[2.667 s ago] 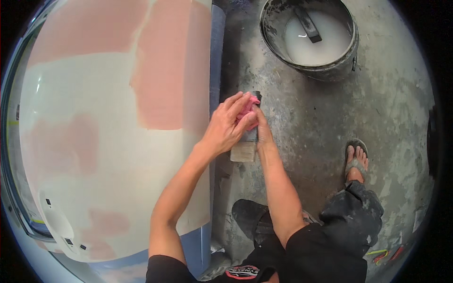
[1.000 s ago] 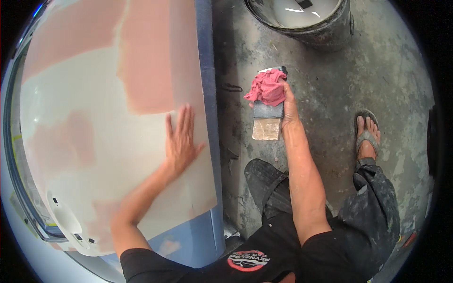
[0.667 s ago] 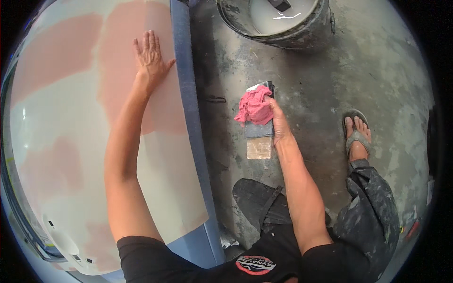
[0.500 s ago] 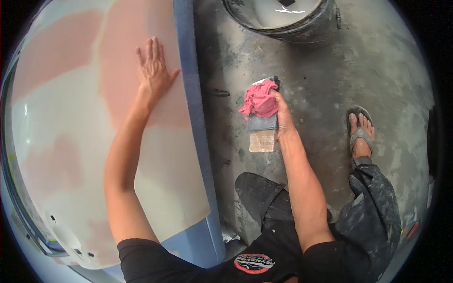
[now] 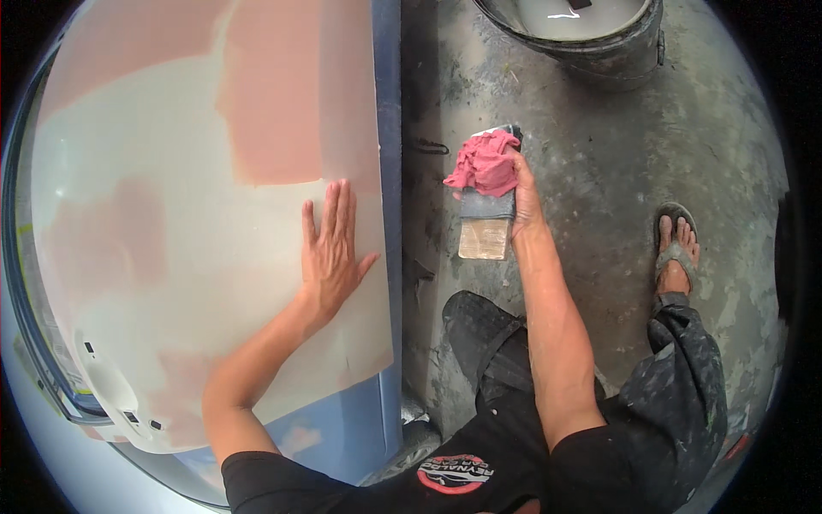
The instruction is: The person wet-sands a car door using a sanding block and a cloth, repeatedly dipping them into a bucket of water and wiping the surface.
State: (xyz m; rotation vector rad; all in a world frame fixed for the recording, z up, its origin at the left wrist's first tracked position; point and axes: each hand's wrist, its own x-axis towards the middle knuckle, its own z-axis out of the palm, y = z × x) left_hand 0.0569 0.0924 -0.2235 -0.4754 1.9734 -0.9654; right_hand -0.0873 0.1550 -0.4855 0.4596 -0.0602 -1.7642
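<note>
Head: right hand (image 5: 527,199) grips block (image 5: 485,240), likely stiff, and pink cloth (image 5: 485,164), likely soft; hold block's sides. Left hand (image 5: 329,257) flat on panel (image 5: 227,283).

- The camera sits on the person's head, the left one of two worn side by side.
- It looks down, so the floor (image 5: 582,248) is seen from above.
- The black shirt (image 5: 531,445) is very near and fills the bottom edge.
- The left hand (image 5: 330,261) and right hand (image 5: 527,197) are farther out, one on each side of the middle.
- A big white and pink panel (image 5: 205,283) takes up much of the left side.
- The bucket (image 5: 599,60) is farther off, cut by the top edge.
- A foot (image 5: 675,274) shows far down, on the right.
- The view is very wide and round, with bent edges and black corners.
</note>
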